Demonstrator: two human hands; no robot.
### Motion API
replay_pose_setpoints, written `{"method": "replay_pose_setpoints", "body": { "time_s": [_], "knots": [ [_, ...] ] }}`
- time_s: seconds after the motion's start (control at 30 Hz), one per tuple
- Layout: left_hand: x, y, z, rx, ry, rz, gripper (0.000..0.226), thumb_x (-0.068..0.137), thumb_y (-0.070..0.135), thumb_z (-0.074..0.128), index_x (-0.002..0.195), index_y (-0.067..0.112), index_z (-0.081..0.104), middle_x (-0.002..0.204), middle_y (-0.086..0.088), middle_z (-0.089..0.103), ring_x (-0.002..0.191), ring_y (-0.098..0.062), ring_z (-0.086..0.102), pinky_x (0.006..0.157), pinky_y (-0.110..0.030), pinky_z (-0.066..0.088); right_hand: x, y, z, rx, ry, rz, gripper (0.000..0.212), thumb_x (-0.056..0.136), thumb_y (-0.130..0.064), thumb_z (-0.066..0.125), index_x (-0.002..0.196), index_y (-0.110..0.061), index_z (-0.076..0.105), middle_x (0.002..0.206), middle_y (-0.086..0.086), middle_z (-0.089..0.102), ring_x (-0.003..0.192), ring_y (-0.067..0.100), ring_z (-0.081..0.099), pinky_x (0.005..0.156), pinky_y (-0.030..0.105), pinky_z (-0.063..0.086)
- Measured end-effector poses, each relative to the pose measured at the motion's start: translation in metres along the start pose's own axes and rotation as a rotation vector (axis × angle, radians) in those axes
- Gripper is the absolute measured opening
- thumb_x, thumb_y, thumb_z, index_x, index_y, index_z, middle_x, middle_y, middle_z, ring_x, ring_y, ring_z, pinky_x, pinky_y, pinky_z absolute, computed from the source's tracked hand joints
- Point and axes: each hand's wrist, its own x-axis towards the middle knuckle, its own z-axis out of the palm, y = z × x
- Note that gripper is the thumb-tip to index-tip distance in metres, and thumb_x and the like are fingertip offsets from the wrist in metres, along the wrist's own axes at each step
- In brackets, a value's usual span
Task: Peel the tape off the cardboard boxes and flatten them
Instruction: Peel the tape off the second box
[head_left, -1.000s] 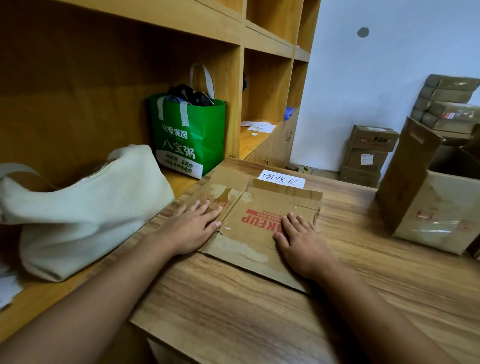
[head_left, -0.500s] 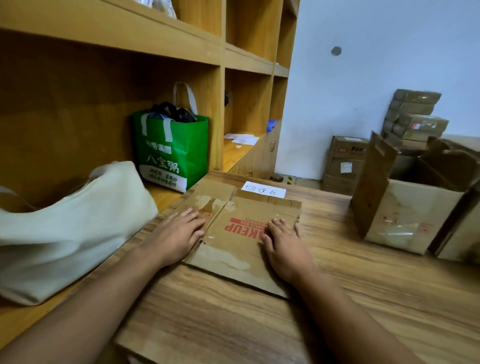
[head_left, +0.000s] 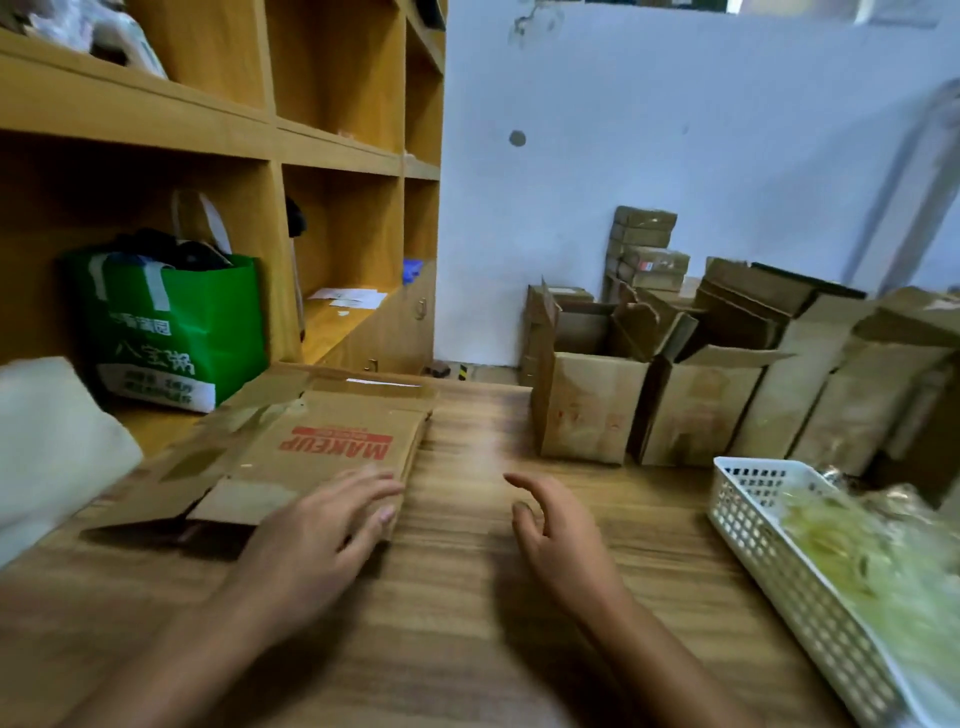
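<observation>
A flattened cardboard box (head_left: 311, 447) with red MAKEUP print lies on the wooden table (head_left: 467, 597) at the left. My left hand (head_left: 322, 535) hovers over or rests on its near right corner with fingers straight. My right hand (head_left: 556, 530) is off the box, above bare table, fingers loosely curled and holding nothing. Several upright open cardboard boxes (head_left: 592, 400) stand in a row at the table's far right.
A white perforated basket (head_left: 769, 535) with crumpled clear tape sits at the right edge. A green tote bag (head_left: 176, 332) and a white bag (head_left: 47, 452) sit in the wooden shelf unit (head_left: 332, 150) on the left. More boxes are stacked by the wall.
Both hands have left their flat press on the box. The right hand has moved right onto bare table, the left to the box's right corner. The view has swung right, showing the basket.
</observation>
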Motion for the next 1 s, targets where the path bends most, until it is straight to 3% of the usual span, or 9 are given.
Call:
{"method": "replay_pose_setpoints", "body": {
  "time_s": [0.07,0.13,0.3,0.57,0.7,0.9,1.0],
  "knots": [
    [-0.016,0.03,0.027,-0.043,-0.066,0.066,0.034,0.1,0.049,0.047,0.133,0.048,0.055,0.142,0.038,0.035,0.135,0.019,0.025,0.109,-0.005,0.017,-0.018,0.018,-0.021,-0.014,0.0,0.048,0.039,0.1,-0.017,0.057,0.138,-0.023,0.059,0.137,-0.007,0.059,0.128,0.009,0.052,0.108,0.019,0.036],
    [-0.033,0.055,0.055,-0.069,-0.152,0.102,0.036,0.1,0.051,0.045,0.136,0.051,0.05,0.141,0.041,0.028,0.135,0.021,0.017,0.106,0.002,0.006,-0.033,0.033,-0.038,-0.022,0.02,0.078,0.04,0.097,-0.012,0.059,0.136,-0.02,0.06,0.136,-0.004,0.06,0.124,0.012,0.056,0.105,0.021,0.037],
    [-0.054,0.08,0.091,-0.048,-0.237,0.134,0.039,0.1,0.057,0.039,0.139,0.054,0.044,0.146,0.04,0.025,0.14,0.017,0.018,0.111,-0.005,0.008,-0.054,0.062,-0.076,-0.082,0.037,0.14,0.043,0.094,-0.005,0.061,0.135,-0.013,0.061,0.131,0.003,0.061,0.124,0.017,0.056,0.101,0.013,0.03],
    [-0.06,0.083,0.091,0.035,-0.225,0.12,0.04,0.099,0.06,0.037,0.139,0.058,0.042,0.141,0.047,0.026,0.135,0.024,0.013,0.113,-0.01,0.016,-0.051,0.072,-0.1,-0.108,0.025,0.166,0.046,0.095,-0.015,0.058,0.141,-0.017,0.055,0.138,0.0,0.053,0.128,0.017,0.052,0.108,0.03,0.038],
    [-0.059,0.085,0.09,0.057,-0.219,0.126,0.04,0.099,0.06,0.036,0.138,0.058,0.042,0.139,0.049,0.025,0.127,0.03,0.01,0.105,-0.001,0.007,-0.015,0.063,-0.104,-0.148,0.015,0.134,0.053,0.096,-0.021,0.055,0.148,-0.021,0.045,0.148,-0.004,0.043,0.128,0.015,0.052,0.105,0.034,0.044],
    [-0.059,0.084,0.091,0.049,-0.191,0.152,0.04,0.099,0.06,0.032,0.139,0.058,0.041,0.141,0.047,0.026,0.133,0.024,0.015,0.107,-0.003,0.008,0.071,0.047,-0.119,-0.235,0.074,0.12,0.064,0.097,-0.018,0.056,0.156,-0.022,0.031,0.161,-0.002,0.031,0.13,0.022,0.053,0.091,0.036,0.049],
    [-0.059,0.085,0.091,0.018,-0.174,0.161,0.042,0.098,0.06,0.033,0.138,0.056,0.043,0.142,0.046,0.027,0.134,0.022,0.019,0.109,-0.004,0.011,0.104,0.044,-0.121,-0.3,0.09,0.105,0.069,0.096,-0.013,0.056,0.158,-0.019,0.027,0.165,-0.001,0.025,0.136,0.025,0.05,0.096,0.04,0.049]
  ]
}}
